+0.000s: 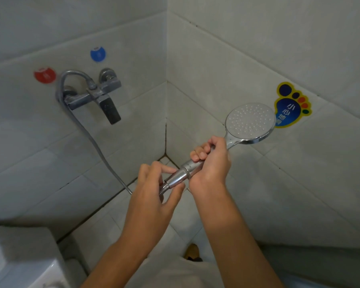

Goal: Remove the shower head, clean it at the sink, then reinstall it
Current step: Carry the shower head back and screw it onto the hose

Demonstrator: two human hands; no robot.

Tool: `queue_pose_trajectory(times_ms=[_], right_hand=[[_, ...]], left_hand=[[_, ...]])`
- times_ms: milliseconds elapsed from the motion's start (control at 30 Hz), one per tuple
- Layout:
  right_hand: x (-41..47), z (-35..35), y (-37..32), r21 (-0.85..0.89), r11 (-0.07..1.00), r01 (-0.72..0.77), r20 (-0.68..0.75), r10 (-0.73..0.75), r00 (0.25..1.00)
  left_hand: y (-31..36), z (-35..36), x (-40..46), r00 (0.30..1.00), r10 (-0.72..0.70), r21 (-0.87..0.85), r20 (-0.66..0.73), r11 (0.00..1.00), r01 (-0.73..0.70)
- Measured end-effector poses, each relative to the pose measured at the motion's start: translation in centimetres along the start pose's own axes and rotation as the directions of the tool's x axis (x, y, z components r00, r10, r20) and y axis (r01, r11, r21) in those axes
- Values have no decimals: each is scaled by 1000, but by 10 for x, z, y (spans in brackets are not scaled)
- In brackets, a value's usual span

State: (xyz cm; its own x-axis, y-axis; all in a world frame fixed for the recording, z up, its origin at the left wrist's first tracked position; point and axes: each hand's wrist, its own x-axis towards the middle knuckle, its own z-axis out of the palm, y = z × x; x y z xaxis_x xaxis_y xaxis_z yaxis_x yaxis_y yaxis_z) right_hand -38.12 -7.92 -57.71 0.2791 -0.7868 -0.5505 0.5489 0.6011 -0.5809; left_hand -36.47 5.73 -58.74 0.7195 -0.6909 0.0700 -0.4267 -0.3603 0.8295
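A chrome shower head [250, 121] with a round white spray face points up and right, in front of the tiled corner. My right hand [211, 161] is wrapped around its handle. My left hand [154, 190] pinches the conical chrome hose nut [177, 177] at the handle's lower end, thumb below and fingers above. The ribbed metal hose [87, 134] runs from that nut down behind my left hand, then up the left wall to the mixer tap [98, 96].
Red [44, 74] and blue [98, 54] round stickers sit above the tap. A foot-shaped blue and yellow sticker [291, 107] is on the right wall. A white appliance [19, 258] stands at lower left. The tiled floor corner lies below my hands.
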Motion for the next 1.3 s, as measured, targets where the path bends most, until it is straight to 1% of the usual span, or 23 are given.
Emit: queue_pose_trajectory(times_ms=[67, 200, 300, 400, 533, 733, 833, 900, 1000, 1167, 1300], right_hand=[[1, 0, -1, 11, 1000, -3, 1, 3, 1000], [1, 1, -1, 3, 1000, 7, 8, -7, 1000], [3, 0, -1, -1, 1000, 4, 17, -4, 1000], [5, 0, -1, -6, 1000, 0, 20, 0, 1000], [8, 1, -4, 8, 1000, -11, 15, 11, 1000], [9, 2, -3, -12, 1000, -9, 22, 9, 1000], [9, 4, 0, -25, 1000, -8, 24, 9, 1000], [10, 5, -1, -12, 1000, -1, 22, 2, 1000], [12, 5, -2, 11, 1000, -9, 13, 9, 1000], [13, 6, 1, 5, 1000, 2, 24, -2, 1000], [10, 5, 3, -34, 999, 8, 32, -7, 999]], left_hand=[[-1, 1, 0, 1000, -3, -16, 14, 1000, 3], [1, 2, -2, 998, -55, -46, 13, 997, 56], [2, 3, 0, 998, -56, -85, 20, 995, 57], [2, 2, 2, 1000, -16, -47, 6, 999, 16], [3, 1, 3, 999, 22, -43, -25, 999, -23], [3, 3, 5, 998, -56, -71, 20, 996, 57], [2, 3, 6, 999, -45, -41, 26, 998, 46], [2, 2, 7, 1000, -17, -18, 16, 1000, 17], [-2, 2, 8, 1000, -14, 4, 15, 1000, 14], [0, 1, 7, 997, -61, -80, 44, 995, 64], [-3, 1, 10, 996, -58, -49, 65, 997, 61]])
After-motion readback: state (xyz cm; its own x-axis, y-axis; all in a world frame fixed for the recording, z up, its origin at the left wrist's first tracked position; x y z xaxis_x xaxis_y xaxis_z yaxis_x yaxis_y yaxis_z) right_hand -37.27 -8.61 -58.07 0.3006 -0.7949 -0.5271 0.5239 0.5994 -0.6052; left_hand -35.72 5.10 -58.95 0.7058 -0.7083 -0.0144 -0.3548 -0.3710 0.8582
